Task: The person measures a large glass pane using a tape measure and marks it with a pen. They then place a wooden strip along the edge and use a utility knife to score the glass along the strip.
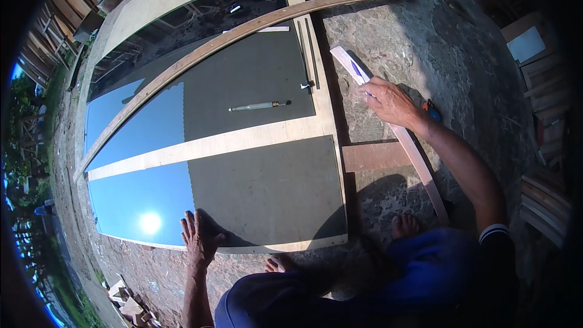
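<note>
One left hand [199, 241] splayed on glossy panel [267, 191]; right hand [393, 103] grips strip [420, 167] over concrete [379, 27].

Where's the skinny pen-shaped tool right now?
In the head view, the pen-shaped tool lies near the middle on a shiny dark panel, just beyond the pale wooden crossbar and left of the right hand.

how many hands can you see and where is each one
2: the left hand rests at the near edge of the reflective panel; the right hand is over the pale strip, closed around a purple item.
</note>
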Action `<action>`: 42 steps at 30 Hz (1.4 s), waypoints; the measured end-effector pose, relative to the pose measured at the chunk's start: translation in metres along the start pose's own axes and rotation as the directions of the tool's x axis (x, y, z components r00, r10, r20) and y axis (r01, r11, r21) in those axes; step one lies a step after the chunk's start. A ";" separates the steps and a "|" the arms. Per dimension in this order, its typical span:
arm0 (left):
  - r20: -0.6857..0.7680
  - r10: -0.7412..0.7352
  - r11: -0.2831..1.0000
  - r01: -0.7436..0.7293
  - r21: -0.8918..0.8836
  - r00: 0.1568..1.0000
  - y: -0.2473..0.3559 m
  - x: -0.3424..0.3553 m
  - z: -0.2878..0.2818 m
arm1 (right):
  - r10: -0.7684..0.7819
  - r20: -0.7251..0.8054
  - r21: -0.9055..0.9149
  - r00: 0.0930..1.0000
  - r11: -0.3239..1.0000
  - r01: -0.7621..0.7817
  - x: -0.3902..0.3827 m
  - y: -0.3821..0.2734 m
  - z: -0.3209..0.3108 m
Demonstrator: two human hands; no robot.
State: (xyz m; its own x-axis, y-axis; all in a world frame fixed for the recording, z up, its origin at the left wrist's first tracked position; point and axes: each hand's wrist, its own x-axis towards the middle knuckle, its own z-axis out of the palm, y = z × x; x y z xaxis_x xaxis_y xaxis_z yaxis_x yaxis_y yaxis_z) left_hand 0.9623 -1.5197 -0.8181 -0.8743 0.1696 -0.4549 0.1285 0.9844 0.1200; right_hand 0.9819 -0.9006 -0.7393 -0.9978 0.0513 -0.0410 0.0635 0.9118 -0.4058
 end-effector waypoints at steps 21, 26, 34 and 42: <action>-0.457 0.298 0.912 -0.391 -0.122 0.838 0.008 0.069 -0.023 | 0.243 -0.319 -0.093 0.916 0.954 -0.285 -0.123 -0.039 0.013; -0.582 0.400 0.819 -0.561 -0.121 0.708 0.054 0.142 -0.079 | 0.318 -0.292 0.001 0.902 0.943 -0.332 -0.071 -0.022 0.064; -0.558 0.424 0.775 -0.605 -0.185 0.713 0.152 0.261 -0.139 | 0.581 -0.370 0.379 0.725 0.807 -0.453 0.058 0.006 0.167; -0.543 0.369 0.788 -0.564 -0.247 0.754 0.272 0.434 -0.181 | 0.471 -0.603 0.409 0.644 0.876 -0.257 0.071 0.033 0.191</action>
State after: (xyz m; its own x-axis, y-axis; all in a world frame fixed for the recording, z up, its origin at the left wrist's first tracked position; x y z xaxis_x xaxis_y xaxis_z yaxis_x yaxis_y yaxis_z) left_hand 0.5335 -1.1869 -0.8230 -0.8660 0.4663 0.1803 0.4785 0.6687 0.5690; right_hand 0.9166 -0.9453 -0.9301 -0.6227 0.7080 0.3332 0.3186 0.6183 -0.7185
